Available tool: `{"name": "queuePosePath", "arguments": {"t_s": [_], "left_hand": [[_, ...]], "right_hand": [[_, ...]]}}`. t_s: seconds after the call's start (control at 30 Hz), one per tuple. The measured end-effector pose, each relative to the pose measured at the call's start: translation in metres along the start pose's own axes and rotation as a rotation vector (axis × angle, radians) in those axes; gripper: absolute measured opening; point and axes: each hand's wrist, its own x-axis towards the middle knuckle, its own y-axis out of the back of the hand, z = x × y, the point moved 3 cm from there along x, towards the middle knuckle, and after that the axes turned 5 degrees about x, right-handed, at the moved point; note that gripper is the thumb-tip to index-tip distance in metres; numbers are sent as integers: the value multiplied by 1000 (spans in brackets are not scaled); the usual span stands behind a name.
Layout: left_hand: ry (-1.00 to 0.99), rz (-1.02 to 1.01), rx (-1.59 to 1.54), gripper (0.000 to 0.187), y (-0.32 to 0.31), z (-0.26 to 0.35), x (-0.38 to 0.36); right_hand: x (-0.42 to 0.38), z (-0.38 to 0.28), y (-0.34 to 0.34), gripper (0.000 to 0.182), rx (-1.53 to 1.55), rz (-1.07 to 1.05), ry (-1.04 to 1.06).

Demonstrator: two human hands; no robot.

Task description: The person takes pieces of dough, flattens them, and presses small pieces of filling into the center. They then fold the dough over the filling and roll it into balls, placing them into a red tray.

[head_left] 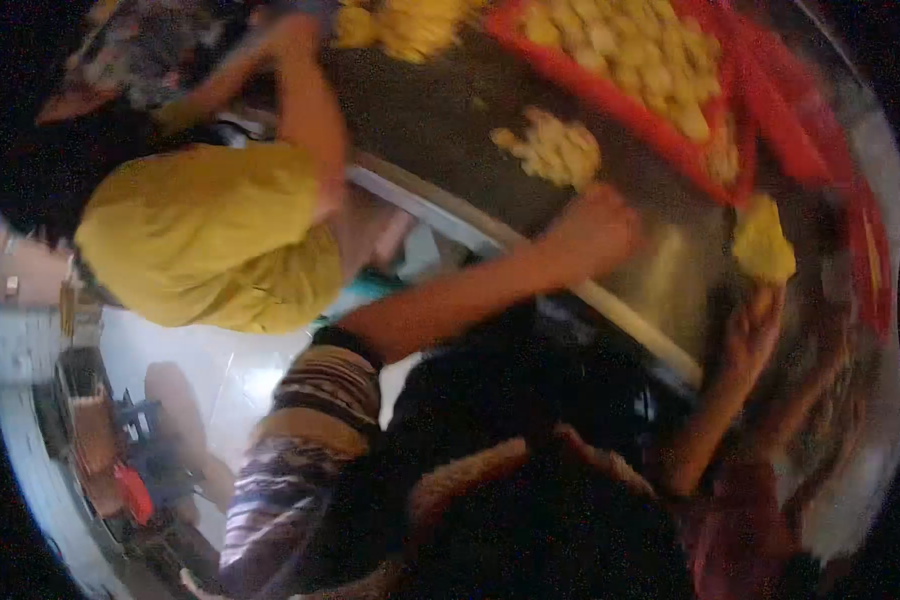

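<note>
My left hand point(605, 232), with a striped sleeve behind it, is over the dark table point(440, 130), just below a small pile of pale yellow pieces point(555, 150). Its fingers look curled, and blur hides what they hold, if anything. At the right, my right hand point(755, 325) grips the lower end of a yellow clump point(765, 242), whose exact nature is unclear.
A red crate point(605, 85) full of yellowish round pieces stands at the top right, with more red plastic point(785, 100) beside it. Another yellow heap point(410, 25) lies at the top. A co-worker in a yellow head covering point(210, 235) is at the left; another person's arm point(810, 395) is at the right.
</note>
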Motion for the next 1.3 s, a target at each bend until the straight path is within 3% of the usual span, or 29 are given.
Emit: {"name": "queuePosePath", "arguments": {"t_s": [0.03,0.1,0.13,0.2,0.23,0.3,0.43,0.5,0.53,0.6,0.63,0.7,0.73,0.8,0.83,0.9,1.0,1.03,1.07,1.1,1.17,1.23,1.3], "left_hand": [[-59,69,119,17,4,2,-2],[-67,129,93,17,13,3,-5],[-64,141,125,17,19,2,-6],[-189,-50,264,18,19,6,3],[-197,-34,289,18,17,5,7],[-242,-39,201,18,6,1,8],[-292,63,269,22,14,2,6],[-235,-47,180,24,18,1,1],[-236,-43,196,24,14,0,0],[-287,41,168,24,11,1,-2],[-287,39,171,24,8,0,-1],[-307,-31,205,26,3,-3,2],[-307,-30,211,26,7,-3,4],[-331,-258,183,31,8,-5,4],[-329,-258,190,31,7,-7,0],[-311,9,119,35,11,-4,-9],[-264,83,133,30,20,3,-11],[-264,81,128,30,26,7,-10],[-260,-33,160,34,30,8,-7],[-257,-145,194,37,29,8,-5],[-260,-163,151,39,20,2,-4],[-270,-187,114,42,10,-5,-7],[-263,-42,144,44,12,-4,-18]], "right_hand": [[2,10,4,52,54,-11,67],[38,75,29,40,1178,-649,-93],[31,49,10,40,1192,-675,-72],[15,20,5,42,747,127,-252],[17,25,9,42,763,121,-226],[17,45,20,39,414,91,-286],[5,19,5,38,755,171,-166],[10,25,10,37,83,162,69],[20,33,15,37,96,163,80],[32,37,8,34,1194,-437,-131],[30,39,10,34,1197,-438,-130],[30,41,24,40,-41,-56,-11],[31,51,28,40,-38,-57,-7],[33,68,33,44,245,-23,10],[32,68,33,44,250,-25,14],[21,62,36,52,510,44,-60],[5,41,34,61,280,91,-73],[9,63,42,61,276,93,-77],[20,105,56,60,380,78,-116],[24,107,54,58,486,62,-151],[33,104,58,53,406,39,-189],[37,50,33,48,335,23,-225],[31,10,3,31,1438,402,-589]]}}
